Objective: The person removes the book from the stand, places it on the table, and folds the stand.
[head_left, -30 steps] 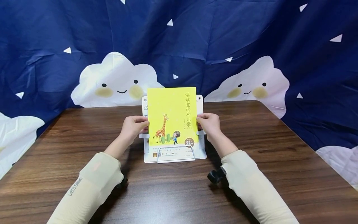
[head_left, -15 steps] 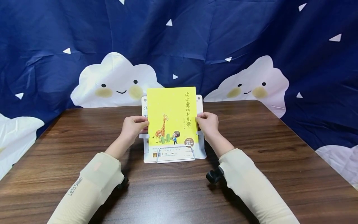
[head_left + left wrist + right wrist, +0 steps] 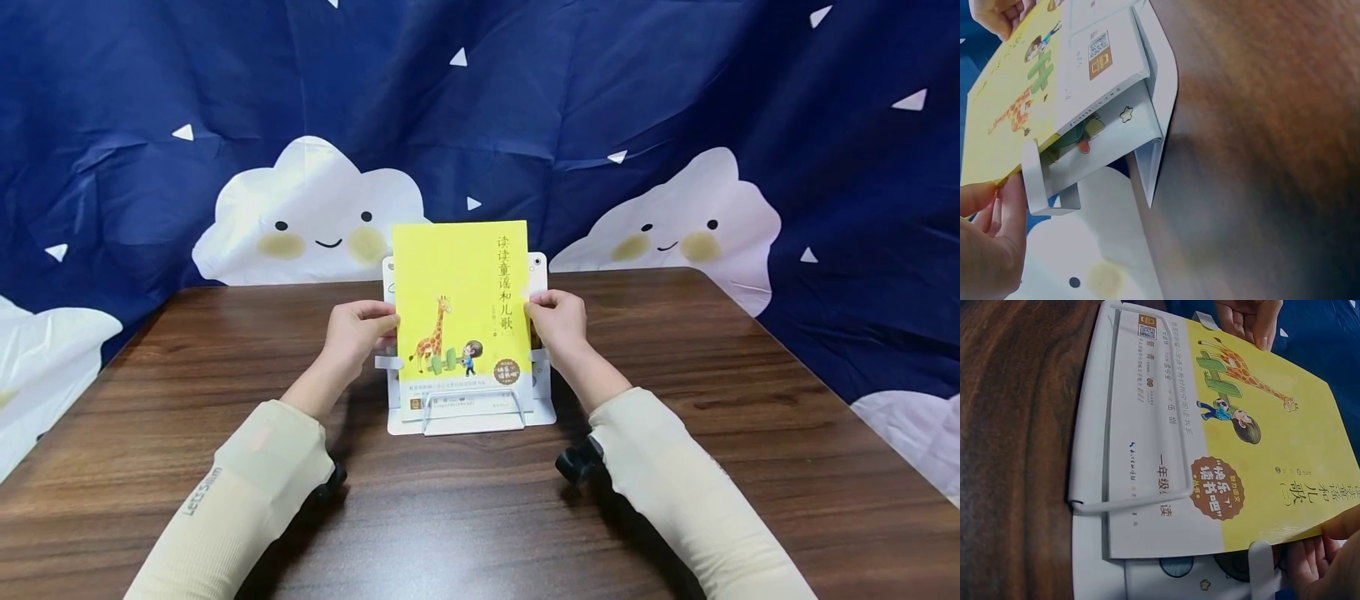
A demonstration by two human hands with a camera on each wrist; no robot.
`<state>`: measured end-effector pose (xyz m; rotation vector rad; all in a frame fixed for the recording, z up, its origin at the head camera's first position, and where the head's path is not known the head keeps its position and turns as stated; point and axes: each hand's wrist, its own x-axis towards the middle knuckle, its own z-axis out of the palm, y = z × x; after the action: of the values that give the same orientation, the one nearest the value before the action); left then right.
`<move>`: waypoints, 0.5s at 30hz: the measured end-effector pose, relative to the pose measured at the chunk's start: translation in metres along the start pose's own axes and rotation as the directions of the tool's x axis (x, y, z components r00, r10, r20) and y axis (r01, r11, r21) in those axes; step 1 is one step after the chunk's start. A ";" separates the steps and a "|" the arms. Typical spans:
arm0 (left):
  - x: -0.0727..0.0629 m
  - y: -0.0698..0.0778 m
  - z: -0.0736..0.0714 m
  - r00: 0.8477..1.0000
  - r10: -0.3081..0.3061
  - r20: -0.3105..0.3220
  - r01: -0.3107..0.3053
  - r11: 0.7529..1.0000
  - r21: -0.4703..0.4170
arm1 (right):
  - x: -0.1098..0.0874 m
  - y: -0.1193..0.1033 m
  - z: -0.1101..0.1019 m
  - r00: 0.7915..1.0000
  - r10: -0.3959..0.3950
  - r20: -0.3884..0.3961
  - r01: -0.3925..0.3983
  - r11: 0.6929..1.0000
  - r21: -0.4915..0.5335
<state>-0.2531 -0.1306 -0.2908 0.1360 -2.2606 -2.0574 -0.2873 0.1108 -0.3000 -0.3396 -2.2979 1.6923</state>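
Note:
A yellow book (image 3: 472, 275) with a giraffe and a child on its cover stands upright against a white book stand (image 3: 542, 275). My left hand (image 3: 354, 333) pinches the book's left edge between thumb and fingers. On the opposite edge, my right hand (image 3: 561, 323) grips it the same way. The stand's clear-white front bar (image 3: 1179, 425) crosses before the lower cover. In the left wrist view the book's lower edge (image 3: 1107, 103) sits above the stand's base ledge (image 3: 1163, 62). A white side tab (image 3: 1035, 175) lies close by the left fingers.
The stand rests on a dark brown wooden table (image 3: 465, 517). Behind the table hangs a blue cloth (image 3: 510, 100) printed with white clouds and triangles. Black wrist cameras (image 3: 579, 460) sit under the cream sleeves (image 3: 675, 492).
Both hands have lifted the book slightly. Its top edge stands higher, and its lower edge has risen behind the front bar. The stand stays in place.

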 end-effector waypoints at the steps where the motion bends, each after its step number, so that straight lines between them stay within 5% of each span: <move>1: 0.000 0.001 0.000 1.000 0.004 -0.002 -0.004 1.000 -0.001 | -0.001 -0.003 -0.001 1.000 -0.004 0.002 0.004 1.000 -0.006; 15: 0.003 0.017 -0.002 0.997 0.070 -0.031 -0.070 0.998 0.010 | -0.013 -0.036 -0.008 0.998 -0.044 0.046 0.042 0.998 0.050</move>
<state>-0.2558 -0.1316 -0.2732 0.0876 -2.2235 -1.9975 -0.2730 0.1030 -0.2647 -0.2418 -2.2751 1.7501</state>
